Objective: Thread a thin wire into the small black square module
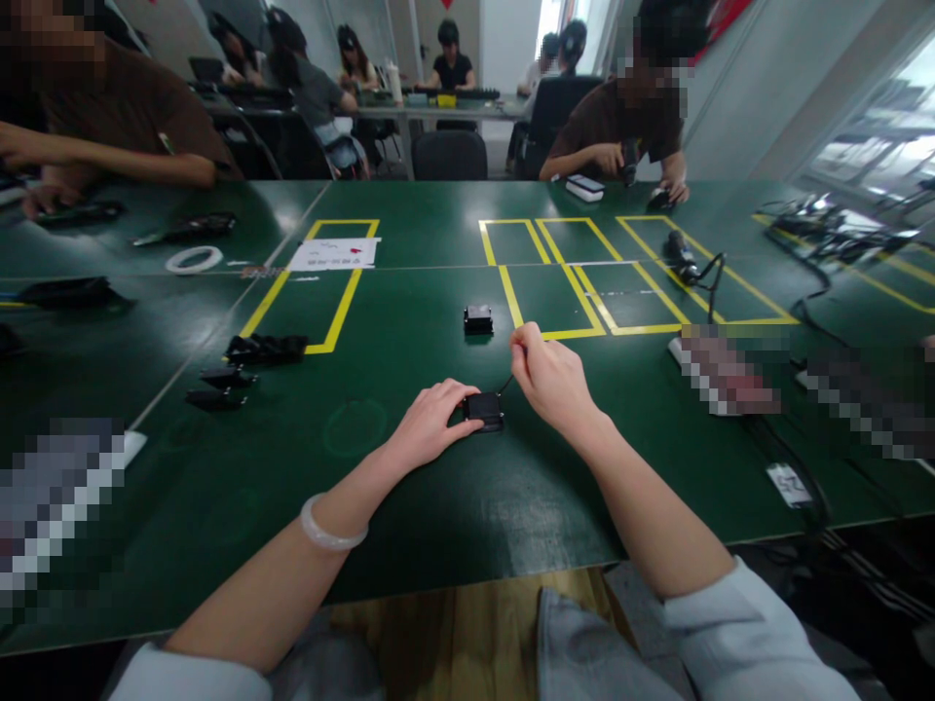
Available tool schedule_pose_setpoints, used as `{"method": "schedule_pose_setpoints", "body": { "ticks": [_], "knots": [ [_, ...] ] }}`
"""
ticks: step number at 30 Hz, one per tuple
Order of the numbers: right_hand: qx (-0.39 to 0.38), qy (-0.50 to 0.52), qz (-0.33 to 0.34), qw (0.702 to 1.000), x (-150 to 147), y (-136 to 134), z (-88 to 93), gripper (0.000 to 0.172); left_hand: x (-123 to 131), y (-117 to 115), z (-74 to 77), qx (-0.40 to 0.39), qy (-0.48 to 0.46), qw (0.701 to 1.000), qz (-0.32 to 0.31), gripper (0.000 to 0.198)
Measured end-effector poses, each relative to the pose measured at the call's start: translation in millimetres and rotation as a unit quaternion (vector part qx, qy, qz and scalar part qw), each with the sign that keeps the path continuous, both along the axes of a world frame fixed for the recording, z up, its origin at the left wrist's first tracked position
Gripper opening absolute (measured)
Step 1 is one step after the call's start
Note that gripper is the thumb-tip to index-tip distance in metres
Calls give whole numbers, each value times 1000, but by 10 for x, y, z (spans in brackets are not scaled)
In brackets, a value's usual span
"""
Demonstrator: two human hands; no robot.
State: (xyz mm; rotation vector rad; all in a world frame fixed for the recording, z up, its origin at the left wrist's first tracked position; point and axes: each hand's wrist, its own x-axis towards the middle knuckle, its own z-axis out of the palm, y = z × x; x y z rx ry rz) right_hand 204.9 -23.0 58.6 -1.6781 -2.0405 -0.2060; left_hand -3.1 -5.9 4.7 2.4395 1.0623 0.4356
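On the green table (409,516), a small black box-like part (485,412) lies near the middle. My left hand (438,419) grips it from the left, thumb and fingers on its near and far sides. A thin dark strand or tool (505,386) runs from the part's right side up to my right hand (547,375), whose fingers are pinched together around its upper end. Just beyond, a second black part (478,319) stands on the table, touched by neither hand.
Several black parts (267,349) lie to the left, near a white paper (334,253) and a tape roll (194,260). Rightward are a black device (681,256) with a cable and a blurred flat object (727,370). People sit across the table.
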Motion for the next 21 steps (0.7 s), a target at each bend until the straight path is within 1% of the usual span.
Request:
{"method": "schedule_pose_setpoints", "body": {
  "ticks": [6, 12, 21],
  "knots": [
    [18, -6, 2, 1000, -17, 1, -16, 25, 4, -1, -1, 7, 1, 1000, -1, 36],
    [10, -8, 8, 1000, -26, -8, 4, 29, 7, -5, 13, 5, -1, 1000, -1, 34],
    [7, 1, 15, 1000, -37, -23, 24, 25, 12, -4, 13, 3, -2, 1000, 2, 34]
  ]
}}
